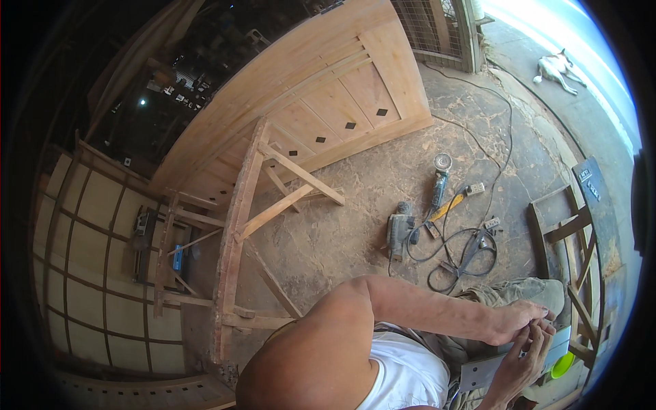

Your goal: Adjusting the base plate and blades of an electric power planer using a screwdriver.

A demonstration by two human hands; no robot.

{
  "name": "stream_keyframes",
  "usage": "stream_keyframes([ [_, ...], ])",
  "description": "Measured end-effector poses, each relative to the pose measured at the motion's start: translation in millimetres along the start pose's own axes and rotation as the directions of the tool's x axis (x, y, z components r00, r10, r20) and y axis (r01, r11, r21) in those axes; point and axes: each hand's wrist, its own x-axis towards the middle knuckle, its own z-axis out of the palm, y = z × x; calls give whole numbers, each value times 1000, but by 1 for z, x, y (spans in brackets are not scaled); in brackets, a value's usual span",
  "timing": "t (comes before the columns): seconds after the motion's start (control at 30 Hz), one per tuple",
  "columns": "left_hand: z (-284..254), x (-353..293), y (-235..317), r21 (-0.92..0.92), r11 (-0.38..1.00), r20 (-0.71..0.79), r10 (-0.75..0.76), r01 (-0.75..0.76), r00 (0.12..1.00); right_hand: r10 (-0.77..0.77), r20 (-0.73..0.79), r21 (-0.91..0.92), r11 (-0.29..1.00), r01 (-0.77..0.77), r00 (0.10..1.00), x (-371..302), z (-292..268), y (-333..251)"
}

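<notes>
My left arm stretches across to the right over my lap. At its end, my left hand (514,321) has its fingers bent and pinched together. Its fingertips meet those of my right hand (522,365), whose fingers are also drawn in. Whatever lies between the fingertips is too small and covered to make out. Under the hands, over my lap, is a flat grey plate (478,374) with small dark holes near one end, partly covered by my right hand. Beside its far end shows a bright green round thing (563,365).
Ahead on the floor lie an angle grinder (439,184), another power tool (400,232), a yellow-handled tool (447,207) and coiled cable (471,263). A wooden trestle (236,225) stands left, before a panelled wooden door (321,102). A wooden frame (570,229) is at right; a dog (557,70) lies outside.
</notes>
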Motion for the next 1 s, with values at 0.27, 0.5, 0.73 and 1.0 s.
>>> stream_keyframes([
  [0.27,-7,-8,-5,23,1000,-61,9,-8,998,-122,-24,-63,991,120,992,-11,7,18],
  [0.5,-1,-22,13,207,978,-48,-4,14,999,-40,-47,153,987,47,998,-7,-31,-11],
  [0.73,-5,-39,21,548,837,19,0,-10,1000,-13,-39,17,1000,13,999,-4,-40,-6],
  [1.0,-18,-35,20,502,864,15,28,-31,1000,117,19,316,941,-117,993,-13,-14,25],
])
